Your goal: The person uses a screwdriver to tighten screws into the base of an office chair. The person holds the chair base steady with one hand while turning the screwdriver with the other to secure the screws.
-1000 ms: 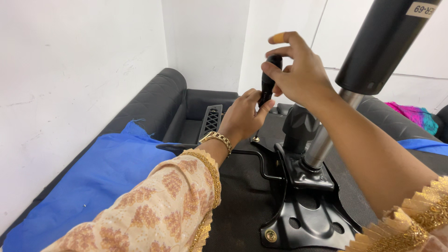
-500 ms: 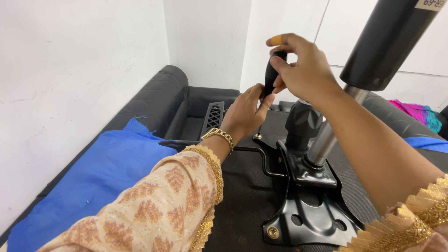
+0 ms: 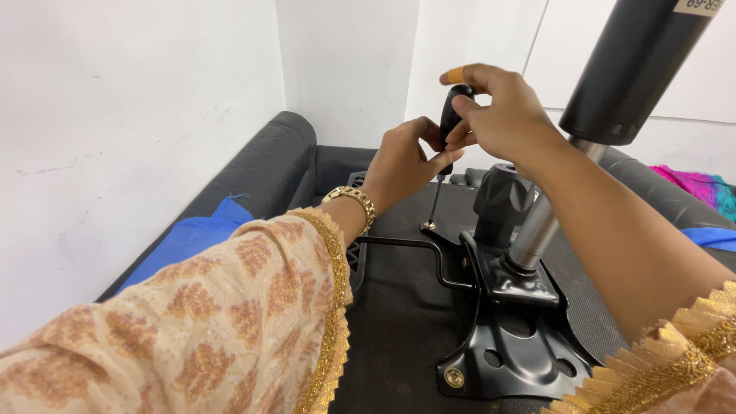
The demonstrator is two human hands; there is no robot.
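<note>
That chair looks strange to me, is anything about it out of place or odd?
Yes: the chair lies upside down, its black metal mechanism plate and gas cylinder pointing up. Both hands, left and right, hold a screwdriver upright on a screw. No visible damage.

Upturned black chair seat underside [image 3: 399,322] serving as the work surface, dark textured fabric. Black metal mechanism plate [image 3: 514,345] bolted flat on it, brass-coloured bolt [image 3: 454,377] at plate's near corner. Bent black lever rod [image 3: 414,249] running left from plate, just above the fabric. Padded black armrest [image 3: 261,165] left of plate, at the wall. Blue cloth [image 3: 192,238] beside that armrest.
</note>
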